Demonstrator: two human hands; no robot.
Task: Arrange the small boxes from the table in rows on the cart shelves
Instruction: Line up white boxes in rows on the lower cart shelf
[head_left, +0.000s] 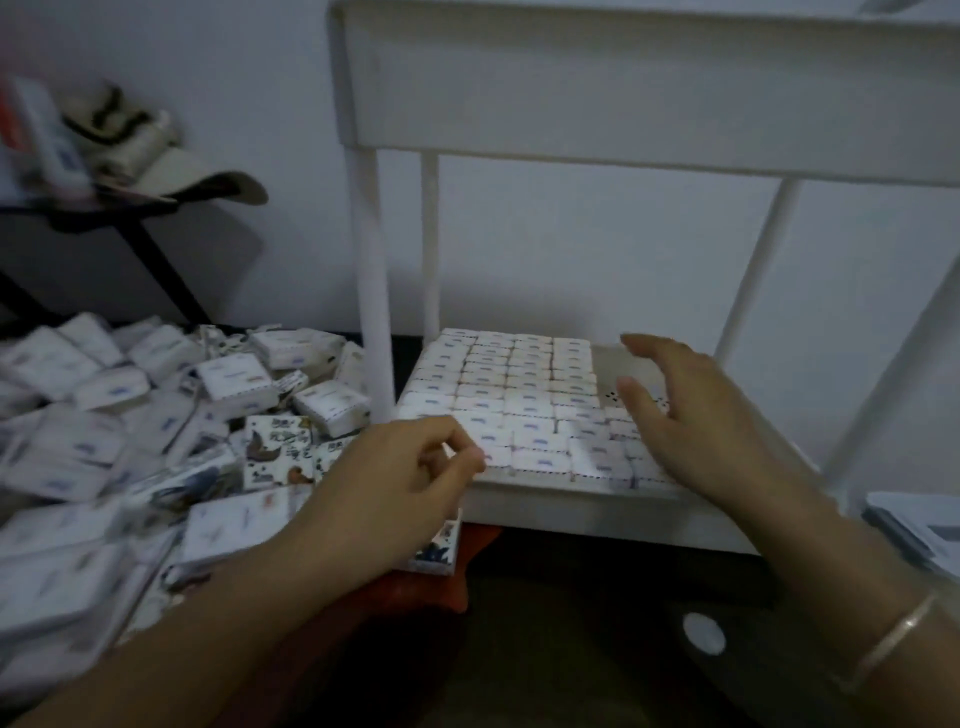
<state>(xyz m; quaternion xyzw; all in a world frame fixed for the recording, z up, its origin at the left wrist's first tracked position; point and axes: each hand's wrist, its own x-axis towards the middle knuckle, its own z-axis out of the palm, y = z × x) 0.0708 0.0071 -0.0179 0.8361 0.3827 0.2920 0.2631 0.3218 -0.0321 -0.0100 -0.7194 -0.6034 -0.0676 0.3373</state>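
Observation:
Several small white boxes (519, 395) lie in tight rows on the lower shelf (545, 493) of the white cart, filling its left and middle part. A bare strip of shelf (613, 364) shows at the back right. My right hand (691, 415) hovers over the right end of the rows, fingers spread, holding nothing. My left hand (410, 478) sits at the shelf's front left corner, fingers curled loosely at the edge of the front row; nothing is visibly held. A loose pile of more small boxes (130, 426) covers the table to the left.
The cart's upper shelf (623, 104) overhangs the lower one, on white legs (371, 286). A dark side table with a cap (171, 171) stands at the back left. A stack of papers (924, 530) lies at the right. Something orange (441, 587) shows below the shelf's front left corner.

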